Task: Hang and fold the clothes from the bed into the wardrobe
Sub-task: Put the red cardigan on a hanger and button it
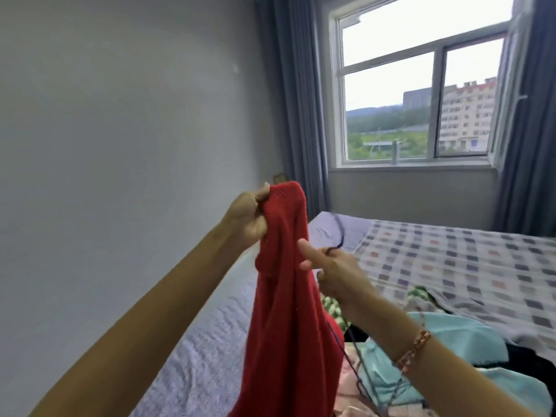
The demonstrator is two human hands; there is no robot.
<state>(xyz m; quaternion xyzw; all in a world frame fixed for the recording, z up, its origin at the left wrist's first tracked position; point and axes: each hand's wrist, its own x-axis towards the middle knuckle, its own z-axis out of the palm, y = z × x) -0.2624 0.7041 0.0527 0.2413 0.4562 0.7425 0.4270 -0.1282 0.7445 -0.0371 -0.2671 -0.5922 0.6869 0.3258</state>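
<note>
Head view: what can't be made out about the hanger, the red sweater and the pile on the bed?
All in the head view.
- The hanger: hook motion-blurred; frame mostly behind the right hand and forearm.
- The red sweater: hem cut off by the bottom edge.
- The clothes pile: blurred, partly behind the forearm; garments uncountable.

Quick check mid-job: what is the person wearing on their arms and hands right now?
No gloves on the left hand or right hand, and no sleeves show along either forearm. The right wrist carries a bracelet of chunky reddish-brown and orange links. The left wrist is bare; no rings visible.
</note>
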